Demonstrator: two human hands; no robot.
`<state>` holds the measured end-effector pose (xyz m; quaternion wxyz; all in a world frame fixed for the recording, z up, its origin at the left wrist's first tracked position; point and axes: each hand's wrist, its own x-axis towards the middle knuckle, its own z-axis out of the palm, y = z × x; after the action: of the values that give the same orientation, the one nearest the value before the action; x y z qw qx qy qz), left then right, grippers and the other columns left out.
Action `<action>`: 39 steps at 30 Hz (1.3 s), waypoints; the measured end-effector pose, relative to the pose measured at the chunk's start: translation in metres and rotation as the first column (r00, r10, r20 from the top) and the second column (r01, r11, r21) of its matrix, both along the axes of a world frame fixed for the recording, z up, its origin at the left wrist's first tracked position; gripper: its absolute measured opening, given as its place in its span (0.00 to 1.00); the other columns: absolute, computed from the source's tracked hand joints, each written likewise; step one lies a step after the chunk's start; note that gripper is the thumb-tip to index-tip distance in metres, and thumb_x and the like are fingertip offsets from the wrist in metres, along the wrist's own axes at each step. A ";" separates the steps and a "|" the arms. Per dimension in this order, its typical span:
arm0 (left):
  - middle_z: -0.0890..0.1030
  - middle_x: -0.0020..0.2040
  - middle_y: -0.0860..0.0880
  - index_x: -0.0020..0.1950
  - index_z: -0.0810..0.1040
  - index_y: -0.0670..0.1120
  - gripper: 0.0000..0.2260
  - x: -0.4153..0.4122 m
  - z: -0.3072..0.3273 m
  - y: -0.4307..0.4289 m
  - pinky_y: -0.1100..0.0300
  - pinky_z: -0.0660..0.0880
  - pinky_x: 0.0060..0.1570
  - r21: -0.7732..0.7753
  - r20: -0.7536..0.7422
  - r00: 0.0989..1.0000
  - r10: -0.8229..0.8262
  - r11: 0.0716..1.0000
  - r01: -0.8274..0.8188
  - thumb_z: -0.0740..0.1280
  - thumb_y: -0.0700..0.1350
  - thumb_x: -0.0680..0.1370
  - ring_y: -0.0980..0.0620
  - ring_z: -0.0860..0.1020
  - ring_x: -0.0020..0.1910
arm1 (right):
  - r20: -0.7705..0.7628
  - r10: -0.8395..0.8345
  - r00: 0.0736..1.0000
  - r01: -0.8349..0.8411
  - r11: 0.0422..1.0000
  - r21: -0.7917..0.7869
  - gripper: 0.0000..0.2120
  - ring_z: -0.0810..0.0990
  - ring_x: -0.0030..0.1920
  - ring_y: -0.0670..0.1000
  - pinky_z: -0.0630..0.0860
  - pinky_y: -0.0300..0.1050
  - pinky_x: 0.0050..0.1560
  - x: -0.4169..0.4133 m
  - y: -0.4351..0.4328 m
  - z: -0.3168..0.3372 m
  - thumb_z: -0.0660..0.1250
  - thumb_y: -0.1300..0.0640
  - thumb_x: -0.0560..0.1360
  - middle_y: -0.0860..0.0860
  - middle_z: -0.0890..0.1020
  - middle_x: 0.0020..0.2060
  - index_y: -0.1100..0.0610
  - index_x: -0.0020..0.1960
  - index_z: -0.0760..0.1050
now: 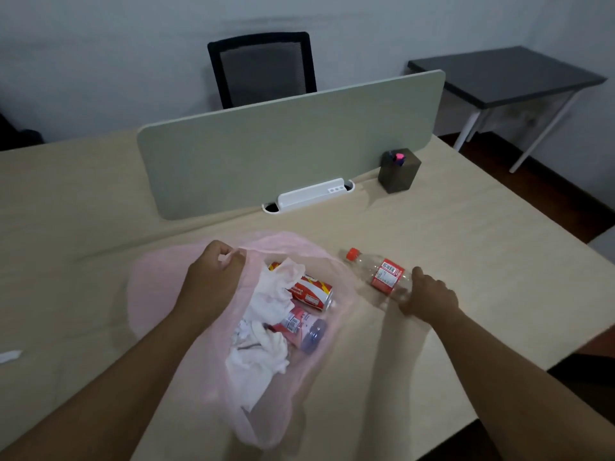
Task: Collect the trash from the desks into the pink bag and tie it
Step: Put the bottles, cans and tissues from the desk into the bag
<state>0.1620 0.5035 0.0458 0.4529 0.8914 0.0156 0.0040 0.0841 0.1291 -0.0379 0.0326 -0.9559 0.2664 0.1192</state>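
Observation:
A thin pink bag [159, 294] lies on the beige desk [466, 244] in front of me with its mouth held wide. My left hand [213, 277] pinches the bag's upper rim. Inside the bag lie a red can [311, 291], crumpled white tissues [266, 314] and a small bottle with a pink label [299, 324]. To the right of the bag, an empty clear bottle [382, 274] with a red cap and red label lies on the desk. My right hand [429, 294] is closed around that bottle's lower end.
A grey-green divider panel [283, 141] stands across the desk behind the bag, with a white cable box [312, 194] at its foot. A dark pen holder [399, 171] stands at the right. A black chair [263, 68] and a dark side table [506, 74] are beyond. A white scrap [10, 356] lies at the left edge.

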 end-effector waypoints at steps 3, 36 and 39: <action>0.79 0.36 0.51 0.43 0.72 0.51 0.11 -0.005 0.005 0.002 0.60 0.69 0.34 0.000 0.007 1.000 -0.007 1.000 0.007 0.62 0.58 0.78 0.54 0.75 0.34 | 0.175 -0.069 0.982 0.026 0.971 0.238 0.25 0.80 0.48 0.59 0.75 0.49 0.46 -0.022 0.018 0.015 0.71 0.44 0.68 0.54 0.80 0.48 0.54 0.55 0.63; 0.70 0.34 0.49 0.42 0.71 0.38 0.18 -0.007 0.078 0.068 0.57 0.63 0.30 -0.039 0.250 0.962 0.108 0.994 -0.101 0.59 0.52 0.83 0.51 0.65 0.32 | 0.363 -0.609 0.705 0.007 0.518 0.856 0.05 0.78 0.44 0.58 0.74 0.48 0.44 0.014 0.159 0.036 0.56 0.61 0.81 0.59 0.80 0.44 0.59 0.49 0.69; 0.70 0.34 0.49 0.43 0.72 0.38 0.18 0.017 0.113 0.087 0.59 0.63 0.29 -0.064 0.355 0.912 0.206 0.979 -0.196 0.59 0.52 0.83 0.51 0.65 0.33 | 0.564 -0.658 0.500 -0.095 0.605 0.791 0.05 0.75 0.42 0.55 0.71 0.47 0.42 0.038 0.162 0.101 0.54 0.60 0.81 0.49 0.75 0.39 0.57 0.50 0.68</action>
<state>0.1793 0.5907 0.1586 0.4571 0.8631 0.0240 0.2134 0.1226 0.2912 0.0634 0.5577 -0.7250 0.3162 -0.2517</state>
